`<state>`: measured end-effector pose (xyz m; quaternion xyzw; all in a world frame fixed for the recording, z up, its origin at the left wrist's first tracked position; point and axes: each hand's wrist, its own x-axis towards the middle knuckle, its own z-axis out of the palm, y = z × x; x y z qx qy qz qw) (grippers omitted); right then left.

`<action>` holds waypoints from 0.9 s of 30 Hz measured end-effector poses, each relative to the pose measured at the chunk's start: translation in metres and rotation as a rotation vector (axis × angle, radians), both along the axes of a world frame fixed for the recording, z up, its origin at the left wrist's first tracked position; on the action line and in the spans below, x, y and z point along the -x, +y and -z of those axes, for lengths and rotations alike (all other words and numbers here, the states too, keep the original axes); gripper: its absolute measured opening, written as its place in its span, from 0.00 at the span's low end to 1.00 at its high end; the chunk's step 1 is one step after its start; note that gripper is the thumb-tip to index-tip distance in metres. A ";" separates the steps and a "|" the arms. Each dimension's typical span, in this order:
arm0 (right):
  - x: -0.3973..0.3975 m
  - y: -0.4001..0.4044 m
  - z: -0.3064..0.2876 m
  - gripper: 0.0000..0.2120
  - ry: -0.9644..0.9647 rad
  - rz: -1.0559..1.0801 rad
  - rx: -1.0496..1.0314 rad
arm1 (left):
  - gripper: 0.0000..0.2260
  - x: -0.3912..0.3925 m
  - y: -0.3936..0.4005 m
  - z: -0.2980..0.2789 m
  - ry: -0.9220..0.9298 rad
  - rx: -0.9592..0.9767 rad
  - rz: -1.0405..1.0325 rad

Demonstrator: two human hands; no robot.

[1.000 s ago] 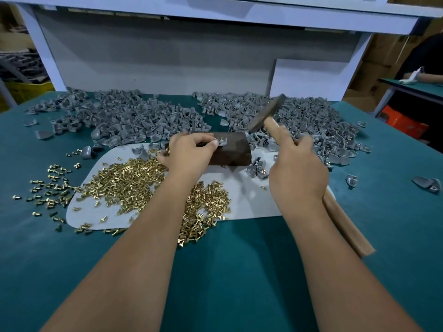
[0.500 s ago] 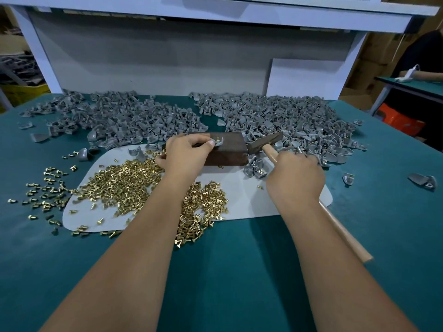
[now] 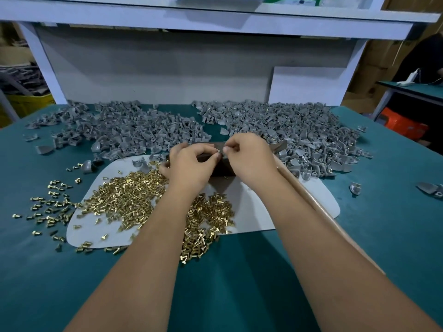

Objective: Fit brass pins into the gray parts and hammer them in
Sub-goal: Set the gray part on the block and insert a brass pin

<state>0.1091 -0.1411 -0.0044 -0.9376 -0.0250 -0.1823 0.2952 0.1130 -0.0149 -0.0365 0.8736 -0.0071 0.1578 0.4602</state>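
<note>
On the dark block (image 3: pixel 221 170) my left hand (image 3: pixel 191 166) and my right hand (image 3: pixel 251 159) meet fingertip to fingertip. Both pinch one small gray part (image 3: pixel 221 152), which is mostly hidden by the fingers. The hammer (image 3: pixel 311 202) lies just right of my right wrist, with its head (image 3: pixel 279 147) against the gray pile and its wooden handle running toward me. Loose brass pins (image 3: pixel 129 200) are heaped on the white mat (image 3: pixel 254 212) under my left forearm.
Two large piles of gray parts fill the back of the green table, one on the left (image 3: pixel 134 130) and one on the right (image 3: pixel 304 133). Scattered pins (image 3: pixel 48 207) lie left of the mat. Stray gray parts (image 3: pixel 429 188) lie at the right. A white shelf frame (image 3: pixel 43 63) stands behind.
The hammer came down from its raised position and now lies beside my right wrist. My right hand moved left off its handle to the part on the block. My left hand stayed.
</note>
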 end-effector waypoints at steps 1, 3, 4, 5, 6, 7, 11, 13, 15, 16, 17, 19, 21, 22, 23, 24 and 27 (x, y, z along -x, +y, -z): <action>-0.002 0.001 0.001 0.06 0.005 0.016 0.002 | 0.07 0.000 -0.001 0.000 -0.005 -0.012 -0.010; -0.004 0.003 0.004 0.05 -0.009 0.049 -0.020 | 0.07 -0.001 -0.002 0.000 -0.004 -0.022 -0.024; -0.005 0.004 0.005 0.05 -0.016 0.064 -0.037 | 0.07 -0.001 -0.002 0.000 -0.003 -0.024 -0.026; -0.006 0.004 0.005 0.05 -0.019 0.076 -0.053 | 0.07 -0.002 -0.002 0.000 -0.004 -0.024 -0.025; -0.007 0.006 0.006 0.05 -0.018 0.088 -0.060 | 0.07 -0.003 -0.002 0.000 -0.008 -0.022 -0.023; -0.008 0.007 0.007 0.05 -0.021 0.100 -0.056 | 0.08 -0.003 -0.002 0.001 -0.011 -0.024 -0.023; -0.009 0.014 0.012 0.05 -0.091 0.143 -0.024 | 0.06 -0.005 -0.002 0.002 -0.020 -0.053 -0.042; -0.009 0.017 0.015 0.05 -0.130 0.161 -0.020 | 0.05 -0.006 -0.002 0.003 -0.023 -0.053 -0.044; -0.009 0.019 0.017 0.04 -0.161 0.172 -0.017 | 0.04 -0.007 -0.001 0.003 -0.022 -0.054 -0.050; -0.009 0.019 0.018 0.04 -0.173 0.171 -0.015 | 0.03 -0.007 -0.002 0.003 -0.021 -0.060 -0.054; -0.009 0.019 0.020 0.03 -0.182 0.166 -0.015 | 0.02 -0.008 -0.002 0.004 -0.023 -0.066 -0.056; -0.009 0.019 0.022 0.03 -0.196 0.150 -0.018 | 0.02 -0.009 -0.003 0.005 -0.031 -0.072 -0.057; -0.009 0.019 0.024 0.02 -0.217 0.140 -0.013 | 0.02 -0.009 -0.003 0.006 -0.030 -0.080 -0.063; -0.009 0.019 0.025 0.02 -0.232 0.135 -0.008 | 0.03 -0.009 -0.003 0.006 -0.028 -0.084 -0.066; -0.009 0.020 0.026 0.02 -0.247 0.130 -0.001 | 0.03 -0.010 -0.003 0.006 -0.024 -0.089 -0.068; -0.009 0.020 0.027 0.02 -0.261 0.124 0.010 | 0.03 -0.010 -0.003 0.007 -0.020 -0.094 -0.069; -0.008 0.020 0.029 0.02 -0.293 0.108 0.042 | 0.04 -0.011 -0.003 0.007 -0.020 -0.097 -0.069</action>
